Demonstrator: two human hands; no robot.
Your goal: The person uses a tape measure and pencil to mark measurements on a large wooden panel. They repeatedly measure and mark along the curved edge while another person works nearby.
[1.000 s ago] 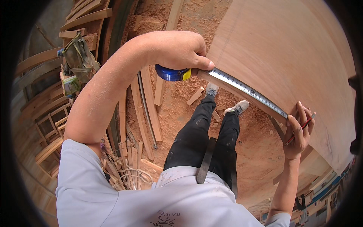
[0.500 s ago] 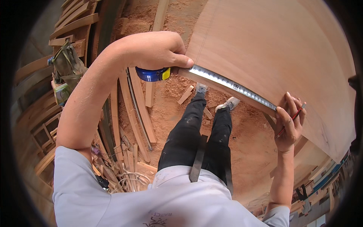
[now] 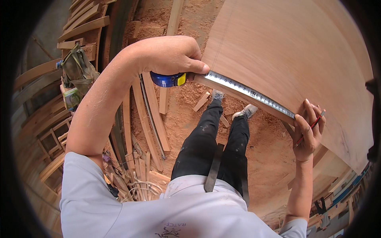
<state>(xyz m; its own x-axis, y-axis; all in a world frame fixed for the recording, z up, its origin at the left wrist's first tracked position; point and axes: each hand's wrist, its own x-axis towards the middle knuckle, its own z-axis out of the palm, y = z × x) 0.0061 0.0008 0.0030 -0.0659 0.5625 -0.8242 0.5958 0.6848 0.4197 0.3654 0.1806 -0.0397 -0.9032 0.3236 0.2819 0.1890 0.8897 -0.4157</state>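
Tape measure point(image 3: 168, 78) within left grip point(image 3: 170, 55).

Your floor point(image 3: 186, 115) is basically all sawdust, reddish-brown and thick right under your 2 shoes point(image 3: 232, 104). A few small wood offcuts point(image 3: 201, 101) lie scattered near your feet. To your left there's a bunch of long wooden slats point(image 3: 152, 115) lying flat on the ground, side by side, plus a curly pile of shavings point(image 3: 139, 186) closer to you.
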